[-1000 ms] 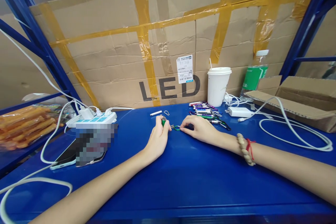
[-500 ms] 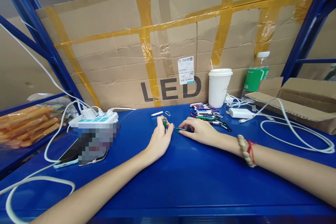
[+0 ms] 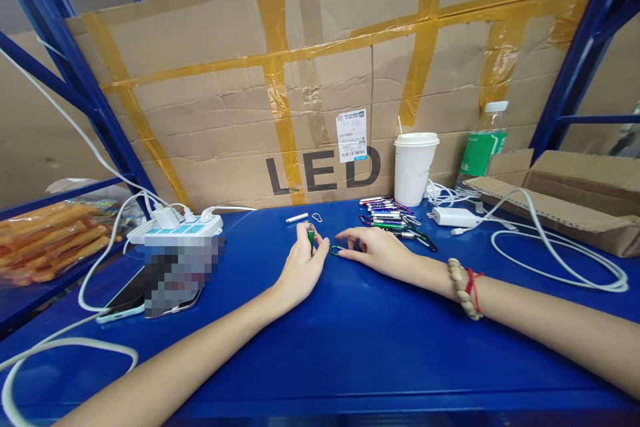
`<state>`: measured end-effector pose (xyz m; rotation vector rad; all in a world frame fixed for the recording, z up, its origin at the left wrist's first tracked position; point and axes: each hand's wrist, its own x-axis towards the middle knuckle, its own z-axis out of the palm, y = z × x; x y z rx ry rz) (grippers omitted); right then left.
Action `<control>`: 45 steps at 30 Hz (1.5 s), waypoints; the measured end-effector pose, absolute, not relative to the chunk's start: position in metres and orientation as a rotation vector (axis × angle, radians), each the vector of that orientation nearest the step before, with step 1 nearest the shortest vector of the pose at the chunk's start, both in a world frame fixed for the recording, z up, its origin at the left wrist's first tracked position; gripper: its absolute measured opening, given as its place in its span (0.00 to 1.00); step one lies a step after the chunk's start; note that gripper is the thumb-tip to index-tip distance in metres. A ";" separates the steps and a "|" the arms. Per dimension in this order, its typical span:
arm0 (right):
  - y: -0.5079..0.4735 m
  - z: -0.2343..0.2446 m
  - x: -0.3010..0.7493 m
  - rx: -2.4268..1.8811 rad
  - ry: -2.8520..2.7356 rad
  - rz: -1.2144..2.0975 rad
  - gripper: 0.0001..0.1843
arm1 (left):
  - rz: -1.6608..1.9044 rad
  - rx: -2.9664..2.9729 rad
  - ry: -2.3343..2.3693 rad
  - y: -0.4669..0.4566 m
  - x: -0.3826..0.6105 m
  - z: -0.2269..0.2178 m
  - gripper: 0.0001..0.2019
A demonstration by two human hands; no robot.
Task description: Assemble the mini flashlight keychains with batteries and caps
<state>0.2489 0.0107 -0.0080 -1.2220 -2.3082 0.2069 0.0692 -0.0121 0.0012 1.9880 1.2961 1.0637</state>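
My left hand [image 3: 303,270] is closed around a small green flashlight [image 3: 311,239], which stands nearly upright between thumb and fingers. Just to the right, my right hand [image 3: 383,252] pinches a green carabiner [image 3: 335,250] close to the blue surface; part of it is hidden by the fingers. Beyond the left hand lie a silver tube-shaped flashlight [image 3: 297,217] and a loose silver carabiner [image 3: 317,218]. Behind the right hand is a pile of several coloured mini flashlights [image 3: 387,215] with carabiners.
A white lidded cup [image 3: 414,170], a green-labelled bottle [image 3: 483,150] and an open cardboard box [image 3: 575,200] stand at the back right, near a white charger [image 3: 455,217]. On the left are a power strip [image 3: 175,230] and phones [image 3: 125,293]. A large carton [image 3: 225,127] closes off the back.
The view has shifted slightly. A small metal tip that showed beside the left thumb is out of sight now. Both hands keep their holds, with the right fingers hardly moved.
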 end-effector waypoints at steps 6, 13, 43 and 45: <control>0.011 -0.009 0.248 -1.222 -2.304 0.233 0.17 | 1.041 1.987 1.302 -0.013 0.069 0.001 0.07; 0.010 -0.009 0.249 -1.210 -2.273 0.105 0.15 | 1.040 1.995 1.305 -0.013 0.069 0.001 0.07; 0.013 -0.012 0.247 -1.012 -2.121 0.320 0.11 | 0.987 2.130 1.314 -0.010 0.068 -0.003 0.08; 0.012 -0.010 0.247 -0.913 -2.094 0.254 0.10 | 0.997 2.089 1.304 -0.011 0.068 -0.001 0.08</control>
